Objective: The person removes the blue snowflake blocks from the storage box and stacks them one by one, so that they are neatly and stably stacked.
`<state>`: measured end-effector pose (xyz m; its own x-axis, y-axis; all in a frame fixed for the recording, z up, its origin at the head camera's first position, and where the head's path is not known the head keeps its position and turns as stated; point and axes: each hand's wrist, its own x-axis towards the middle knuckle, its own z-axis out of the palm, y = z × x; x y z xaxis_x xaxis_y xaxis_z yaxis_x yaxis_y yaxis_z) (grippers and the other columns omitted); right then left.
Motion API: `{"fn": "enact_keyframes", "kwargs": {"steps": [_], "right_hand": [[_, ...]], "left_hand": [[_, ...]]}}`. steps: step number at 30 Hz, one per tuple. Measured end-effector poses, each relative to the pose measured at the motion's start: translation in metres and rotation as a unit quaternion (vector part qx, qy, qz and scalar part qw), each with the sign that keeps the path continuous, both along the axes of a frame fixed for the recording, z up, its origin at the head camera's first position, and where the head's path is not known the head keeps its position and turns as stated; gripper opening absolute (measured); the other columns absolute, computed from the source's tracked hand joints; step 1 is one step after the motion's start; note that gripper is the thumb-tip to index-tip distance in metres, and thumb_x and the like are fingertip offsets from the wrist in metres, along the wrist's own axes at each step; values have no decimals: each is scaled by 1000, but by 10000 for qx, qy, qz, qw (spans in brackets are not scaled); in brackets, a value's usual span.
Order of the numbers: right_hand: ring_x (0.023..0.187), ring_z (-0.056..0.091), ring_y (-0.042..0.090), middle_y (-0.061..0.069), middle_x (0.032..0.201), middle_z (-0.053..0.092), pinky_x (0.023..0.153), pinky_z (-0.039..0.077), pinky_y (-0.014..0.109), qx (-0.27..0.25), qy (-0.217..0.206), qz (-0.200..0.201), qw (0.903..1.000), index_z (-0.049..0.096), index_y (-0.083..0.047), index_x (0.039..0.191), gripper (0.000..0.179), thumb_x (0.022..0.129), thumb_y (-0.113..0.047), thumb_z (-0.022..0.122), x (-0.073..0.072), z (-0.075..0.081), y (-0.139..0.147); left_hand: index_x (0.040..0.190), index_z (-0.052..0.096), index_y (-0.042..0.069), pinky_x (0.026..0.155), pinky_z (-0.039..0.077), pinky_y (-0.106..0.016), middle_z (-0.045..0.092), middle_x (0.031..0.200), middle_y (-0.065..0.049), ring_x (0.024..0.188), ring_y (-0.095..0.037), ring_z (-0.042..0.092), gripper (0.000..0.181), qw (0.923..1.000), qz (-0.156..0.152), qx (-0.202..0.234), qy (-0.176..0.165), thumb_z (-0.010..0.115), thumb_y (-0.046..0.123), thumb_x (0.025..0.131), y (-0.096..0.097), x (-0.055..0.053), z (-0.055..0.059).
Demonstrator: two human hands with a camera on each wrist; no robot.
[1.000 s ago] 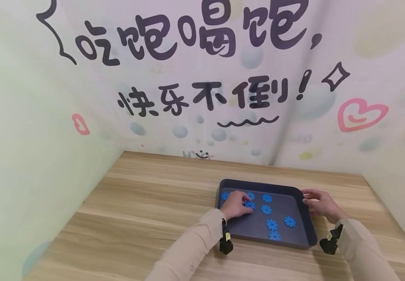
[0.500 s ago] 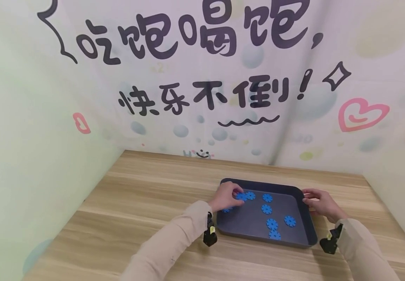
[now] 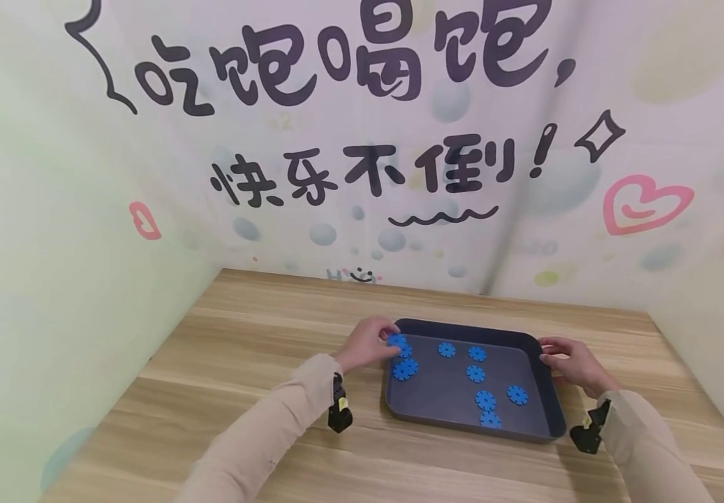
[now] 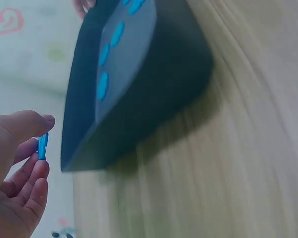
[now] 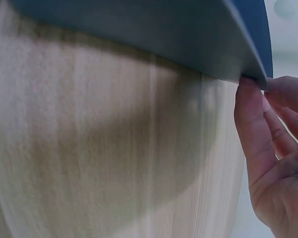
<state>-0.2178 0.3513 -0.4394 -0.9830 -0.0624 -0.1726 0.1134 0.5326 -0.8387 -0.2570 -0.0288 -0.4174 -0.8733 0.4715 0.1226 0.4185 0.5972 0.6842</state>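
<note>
My left hand (image 3: 366, 342) pinches a blue notched plastic disc (image 4: 42, 147) between thumb and fingers, at the far left corner of a dark grey rectangular tray (image 3: 437, 397). In the left wrist view the disc is edge-on and the hand is beside the tray wall. Right below the held disc, more blue discs (image 3: 402, 371) lie close together or overlapping along the tray's left side. My right hand (image 3: 580, 368) grips the tray's right rim near the far corner. In the right wrist view its thumb (image 5: 252, 116) presses on the outside of the wall.
Several other blue discs (image 3: 476, 374) lie scattered in the middle and right of the tray. The tray stands on a wood-grain table (image 3: 261, 335). A white printed cloth (image 3: 311, 230) hangs behind the table, with pale walls at both sides.
My left hand has moved left from over the tray's floor to its far left corner, carrying the pinched disc. The right hand and the tray stay in place.
</note>
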Motion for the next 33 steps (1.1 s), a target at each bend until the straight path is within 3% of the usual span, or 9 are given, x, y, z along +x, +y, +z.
{"fn": "enact_keyframes", "kwargs": {"steps": [7,11,19,27,33], "right_hand": [[79,56,19,29,106,47,64,51,41,1,9,-10,10000,36,13,121,40,87,0,50,0,0,0],[79,57,20,30,106,46,65,51,41,1,-5,-25,10000,35,14,122,40,87,0,50,0,1,0],[79,58,21,31,107,46,65,51,41,49,-4,-26,10000,35,14,122,41,88,-3,50,0,-1,0],[79,57,21,31,107,46,65,51,41,19,4,-27,10000,35,14,122,41,87,-1,50,1,0,-1],[80,56,21,31,107,46,65,51,41,63,-9,-36,10000,35,13,122,41,87,-2,50,1,1,-1]], "left_hand": [[100,62,-1,71,45,-26,57,92,-7,83,-20,53,29,9998,122,148,-90,70,9,74,-23,-2,-16],[99,62,-2,69,46,-26,56,89,-7,80,-17,52,30,9997,63,218,54,70,13,74,-35,-2,-24],[100,61,-3,70,46,-29,57,92,-11,81,-21,54,31,9995,273,-122,44,70,10,73,-53,-7,-39],[103,61,-4,72,44,-30,57,92,-10,81,-19,52,33,9996,229,-140,-71,70,6,73,-68,-10,-46],[103,61,-6,66,42,-27,55,85,-8,75,-18,49,34,9995,148,-57,-264,70,5,72,-70,-10,-50]]}}
